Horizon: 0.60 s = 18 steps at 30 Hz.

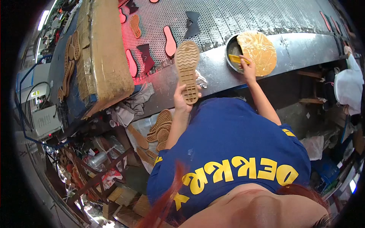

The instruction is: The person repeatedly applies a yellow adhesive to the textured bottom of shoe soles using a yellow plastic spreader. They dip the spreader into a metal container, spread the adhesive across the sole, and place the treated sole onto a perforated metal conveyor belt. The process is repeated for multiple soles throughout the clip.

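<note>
The left hand's fingers (179, 90) wrap the near end of a tan shoe sole (187, 68), while the right hand (249, 70) pinches a yellow tool (237, 59) at the dark pan (229, 46). A loose one-ended hold could let the sole tip, and the tan disc (260, 53) partly covering the pan might snag the tool. Both forearms reach forward, the left holding the sole tread-up near the metal bench edge (304, 47).
</note>
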{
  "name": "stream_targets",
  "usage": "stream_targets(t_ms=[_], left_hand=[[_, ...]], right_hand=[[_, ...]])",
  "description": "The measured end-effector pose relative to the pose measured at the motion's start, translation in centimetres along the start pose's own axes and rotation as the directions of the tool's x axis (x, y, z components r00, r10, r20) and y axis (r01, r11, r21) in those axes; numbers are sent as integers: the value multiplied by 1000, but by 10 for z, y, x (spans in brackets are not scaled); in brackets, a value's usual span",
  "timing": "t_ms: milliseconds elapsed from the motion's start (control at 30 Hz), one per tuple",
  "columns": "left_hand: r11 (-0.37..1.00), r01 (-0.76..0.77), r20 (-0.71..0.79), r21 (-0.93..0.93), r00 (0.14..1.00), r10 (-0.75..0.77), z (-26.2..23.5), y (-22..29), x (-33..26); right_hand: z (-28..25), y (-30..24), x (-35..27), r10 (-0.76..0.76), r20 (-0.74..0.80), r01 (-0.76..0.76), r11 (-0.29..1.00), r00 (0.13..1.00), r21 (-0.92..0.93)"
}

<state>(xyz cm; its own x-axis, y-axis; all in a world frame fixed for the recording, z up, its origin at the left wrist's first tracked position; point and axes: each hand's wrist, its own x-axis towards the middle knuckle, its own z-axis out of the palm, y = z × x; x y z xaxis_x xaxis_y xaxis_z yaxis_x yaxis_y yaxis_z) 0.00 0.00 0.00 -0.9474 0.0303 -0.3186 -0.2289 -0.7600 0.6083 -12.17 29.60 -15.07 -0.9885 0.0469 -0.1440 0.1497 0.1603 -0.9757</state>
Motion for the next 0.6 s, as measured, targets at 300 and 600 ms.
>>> stream_targets(t_ms=[300, 600], left_hand=[[997, -5, 127, -78, 992, 15, 31, -11, 7], [984, -137, 124, 112, 985, 123, 58, 1, -5]], right_hand=[[47, -188, -35, -295, -157, 329, 737, 942, 590], [70, -221, -34, -689, -43, 686, 724, 723, -63]])
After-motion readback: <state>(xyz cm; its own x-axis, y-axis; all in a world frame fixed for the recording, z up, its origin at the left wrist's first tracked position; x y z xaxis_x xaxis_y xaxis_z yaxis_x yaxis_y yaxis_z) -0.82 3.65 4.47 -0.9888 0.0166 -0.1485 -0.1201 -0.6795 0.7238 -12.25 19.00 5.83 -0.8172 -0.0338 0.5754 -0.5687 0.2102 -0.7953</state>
